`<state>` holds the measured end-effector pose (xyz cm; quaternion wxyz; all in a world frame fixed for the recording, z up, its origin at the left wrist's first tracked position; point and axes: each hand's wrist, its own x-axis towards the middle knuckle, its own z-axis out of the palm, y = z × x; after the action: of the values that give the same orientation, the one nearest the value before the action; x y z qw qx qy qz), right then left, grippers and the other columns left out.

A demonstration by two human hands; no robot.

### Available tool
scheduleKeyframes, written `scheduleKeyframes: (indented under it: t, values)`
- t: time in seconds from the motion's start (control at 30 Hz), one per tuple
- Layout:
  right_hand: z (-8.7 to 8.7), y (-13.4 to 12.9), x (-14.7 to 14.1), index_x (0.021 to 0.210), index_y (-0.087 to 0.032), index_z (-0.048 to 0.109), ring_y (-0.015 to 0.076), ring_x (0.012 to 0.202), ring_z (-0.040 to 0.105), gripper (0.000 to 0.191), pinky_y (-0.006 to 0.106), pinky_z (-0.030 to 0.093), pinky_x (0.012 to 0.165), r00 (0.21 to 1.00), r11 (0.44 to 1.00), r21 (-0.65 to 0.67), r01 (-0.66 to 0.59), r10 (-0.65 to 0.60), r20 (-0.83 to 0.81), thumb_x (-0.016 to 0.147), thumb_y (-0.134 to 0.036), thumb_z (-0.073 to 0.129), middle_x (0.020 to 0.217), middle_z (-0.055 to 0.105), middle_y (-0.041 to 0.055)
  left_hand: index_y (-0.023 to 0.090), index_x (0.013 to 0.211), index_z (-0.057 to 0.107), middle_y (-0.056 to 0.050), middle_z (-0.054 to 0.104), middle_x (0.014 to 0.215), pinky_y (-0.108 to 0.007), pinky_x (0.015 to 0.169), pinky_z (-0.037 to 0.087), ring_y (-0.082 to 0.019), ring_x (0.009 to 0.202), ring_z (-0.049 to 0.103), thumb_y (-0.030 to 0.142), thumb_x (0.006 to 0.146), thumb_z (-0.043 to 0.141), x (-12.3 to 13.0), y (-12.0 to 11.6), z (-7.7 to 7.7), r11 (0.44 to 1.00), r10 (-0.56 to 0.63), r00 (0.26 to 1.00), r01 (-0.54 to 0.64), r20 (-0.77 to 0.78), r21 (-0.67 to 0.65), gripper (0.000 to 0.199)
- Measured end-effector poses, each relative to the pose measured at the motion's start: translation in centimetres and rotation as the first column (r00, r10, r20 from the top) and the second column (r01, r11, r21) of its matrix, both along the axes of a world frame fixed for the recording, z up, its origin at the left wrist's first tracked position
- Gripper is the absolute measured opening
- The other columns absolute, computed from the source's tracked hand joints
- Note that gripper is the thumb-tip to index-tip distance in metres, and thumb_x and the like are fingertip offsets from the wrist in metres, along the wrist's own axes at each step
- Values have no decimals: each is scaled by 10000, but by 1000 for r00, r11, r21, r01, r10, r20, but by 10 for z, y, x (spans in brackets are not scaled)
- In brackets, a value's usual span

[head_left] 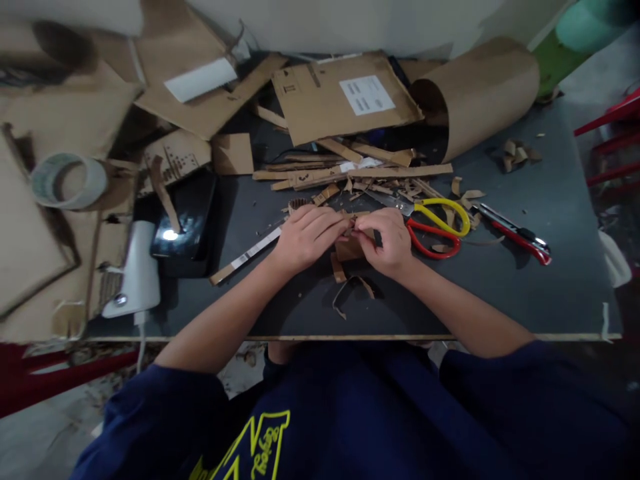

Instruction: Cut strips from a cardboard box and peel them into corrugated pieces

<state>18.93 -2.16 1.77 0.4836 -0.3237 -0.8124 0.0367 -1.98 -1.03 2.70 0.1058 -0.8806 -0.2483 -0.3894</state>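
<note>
My left hand [311, 233] and my right hand [386, 241] meet over the middle of the table, fingertips pinched together on a small cardboard piece [353, 224]. Most of that piece is hidden by the fingers. Beneath them lies a brown cardboard scrap [350, 249], with thin curled strips [345, 293] nearer to me. Just right of my right hand rest scissors [435, 227] with one yellow and one red handle loop, blades pointing left. A long cardboard strip with a white label [250, 257] runs out from under my left hand.
A red utility knife [517, 233] lies at the right. Cardboard strips [350, 172], a flat box [345, 100] and a rolled sheet [485, 93] fill the back. At the left are a tape roll [93, 183], a glue gun-like white tool [137, 270] and a black glossy box [185, 217].
</note>
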Motion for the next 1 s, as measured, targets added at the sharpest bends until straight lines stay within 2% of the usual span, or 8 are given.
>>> scheduleKeyframes:
  t: [0.2, 0.4, 0.57, 0.8, 1.0]
  values:
    - [-2, -1, 0, 1059, -256, 562, 168, 823, 699, 241, 348, 532, 777, 1000, 998, -69, -13, 12, -13, 887, -96, 616, 909, 753, 2, 148, 1038, 655, -71, 771, 962, -313, 801, 517, -193, 906, 722, 237, 979, 623, 0, 2, 2, 1000, 8, 999, -9, -31, -11, 112]
    - [3, -3, 0, 1014, -263, 561, 161, 741, 680, 207, 345, 529, 738, 1000, 993, -118, -11, 10, -5, 891, -98, 586, 824, 729, -17, 145, 1127, 660, -88, 769, 1002, -319, 837, 501, -201, 962, 706, 284, 947, 679, -1, 1, -4, 995, -26, 1000, 26, -3, -94, 228]
    - [4, -5, -1, 1049, -263, 569, 178, 784, 697, 212, 357, 544, 746, 999, 992, -127, 19, -24, -41, 895, -130, 629, 877, 752, 0, 122, 1099, 666, -95, 769, 990, -314, 847, 511, -198, 959, 694, 278, 940, 683, -1, 0, -4, 995, -35, 999, 35, 7, -92, 223]
    - [2, -3, 1, 1063, -268, 619, 166, 790, 669, 246, 339, 512, 765, 1000, 989, -143, -29, 27, -14, 893, -91, 603, 871, 741, -14, 181, 1144, 682, -73, 767, 1020, -322, 846, 518, -190, 976, 697, 312, 988, 606, -1, 1, -5, 994, -32, 999, 30, -22, -103, 217]
    - [2, 0, 8, 1050, -271, 602, 158, 811, 664, 178, 337, 489, 801, 992, 979, -174, -108, 117, 42, 961, -135, 530, 875, 726, -17, 179, 1035, 704, -62, 765, 954, -302, 801, 521, -177, 917, 708, 363, 1031, 517, 1, 6, -10, 997, -31, 995, 24, -93, -78, 263]
